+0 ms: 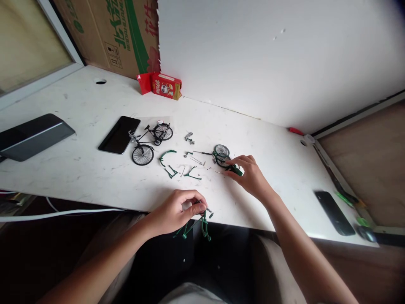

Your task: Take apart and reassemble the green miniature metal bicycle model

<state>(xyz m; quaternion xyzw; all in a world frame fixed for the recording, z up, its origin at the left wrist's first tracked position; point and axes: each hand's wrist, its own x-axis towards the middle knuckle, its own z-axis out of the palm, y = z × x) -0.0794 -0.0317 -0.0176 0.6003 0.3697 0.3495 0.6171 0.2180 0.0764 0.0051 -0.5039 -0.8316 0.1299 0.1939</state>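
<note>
1. Left grip (pixel 180 211) is pinching the green frame (pixel 204 220) by the counter's (pixel 107 181) near edge.
2. Probably light, stiff and fragile, the frame is calling for a hold on its thicker tubes.
3. Right grip (pixel 249 175) is reaching to small wheels (pixel 222 150); whether pinching, I cannot tell.

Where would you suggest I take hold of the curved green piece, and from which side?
I'd pinch the curved green piece at mid-arc, from above: it looks thin and lies on the tabletop, between the black bicycle and small loose parts, so sideways approaches seem crowded.
</note>
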